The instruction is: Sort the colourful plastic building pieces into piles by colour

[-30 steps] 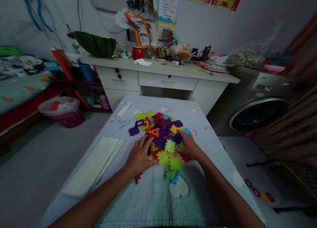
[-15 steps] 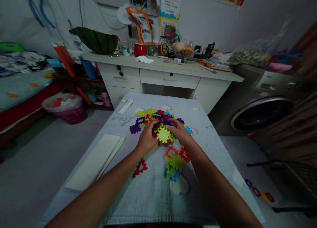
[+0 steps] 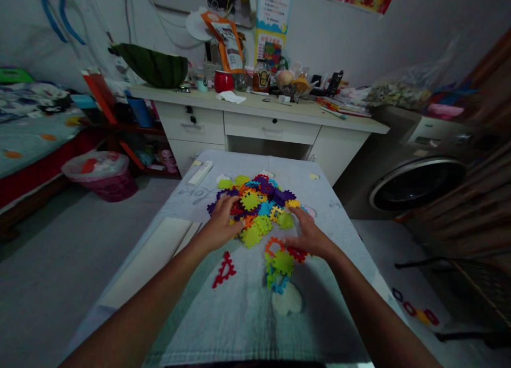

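A loose heap of colourful notched plastic building pieces (image 3: 265,208) lies on the cloth-covered table (image 3: 191,320). My left hand (image 3: 223,221) is at the heap's left side, thumb and fingers apart, touching or just over the pieces. On the right, my right hand (image 3: 306,232) is spread, its fingertips by a yellow piece (image 3: 293,203) and its thumb near an orange ring piece (image 3: 274,246). Neither hand has a piece in its grasp. Nearer to me sit a small joined-looking cluster with a yellow-green piece (image 3: 283,262) and a separate red triangular piece (image 3: 224,270).
Folded whitish paper or cloth (image 3: 151,261) lies along the table's left side, with a white strip-shaped object (image 3: 200,173) beyond it. A white desk (image 3: 255,104) stands past the far edge. A washing machine (image 3: 415,171) is at the right and a pink bin (image 3: 101,179) at the left.
My hands have let go of the bunch of pieces and moved apart, left hand leftward and right hand to the right and nearer. The pieces now lie spread out between them.
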The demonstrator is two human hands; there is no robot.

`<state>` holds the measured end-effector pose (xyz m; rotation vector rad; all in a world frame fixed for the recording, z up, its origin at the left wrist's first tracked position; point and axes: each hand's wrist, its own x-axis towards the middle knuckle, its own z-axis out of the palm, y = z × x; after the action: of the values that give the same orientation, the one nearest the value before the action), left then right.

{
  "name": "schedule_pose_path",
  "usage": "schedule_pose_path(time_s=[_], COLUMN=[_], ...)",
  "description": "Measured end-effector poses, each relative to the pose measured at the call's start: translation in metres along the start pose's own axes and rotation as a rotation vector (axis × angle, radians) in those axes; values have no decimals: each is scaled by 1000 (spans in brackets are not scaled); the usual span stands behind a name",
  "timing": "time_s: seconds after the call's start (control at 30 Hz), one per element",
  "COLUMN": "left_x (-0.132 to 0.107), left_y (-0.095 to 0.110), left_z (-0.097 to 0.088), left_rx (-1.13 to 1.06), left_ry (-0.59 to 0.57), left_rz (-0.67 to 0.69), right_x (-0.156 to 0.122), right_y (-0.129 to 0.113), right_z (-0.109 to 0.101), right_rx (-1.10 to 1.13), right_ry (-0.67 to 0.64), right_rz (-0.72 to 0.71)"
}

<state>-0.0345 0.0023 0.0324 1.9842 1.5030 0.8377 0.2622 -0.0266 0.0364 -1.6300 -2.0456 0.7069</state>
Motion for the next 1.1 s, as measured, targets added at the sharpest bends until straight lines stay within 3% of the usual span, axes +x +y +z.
schedule_pose_path(time_s=[0.1,0.17,0.23,0.33,0.57,0.8,0.97,1.1], left_x=[-47,-71,-84,-84,-60,-29,22,76], left_y=[-7,-12,-15,-15,-9,5,10,-5], left_z=[-5,-3,1,8,26,34,19,4], left_rx=[173,267,341,393,300,123,83,234], left_ry=[-146,-220,-248,-170,14,103,191,192], left_rz=[5,-8,7,46,192,231,309,202], right_x=[-42,-57,-59,-49,-14,27,81,105], right_y=[6,2,-4,-9,-11,-28,-43,-47], right_z=[9,15,19,23,44,46,42,27], right_rx=[-196,-282,-327,-327,-269,-208,-141,-51], right_ry=[-233,-296,-286,-203,3,149,303,357], right_rz=[5,-2,-22,-99,-303,-300,-224,-183])
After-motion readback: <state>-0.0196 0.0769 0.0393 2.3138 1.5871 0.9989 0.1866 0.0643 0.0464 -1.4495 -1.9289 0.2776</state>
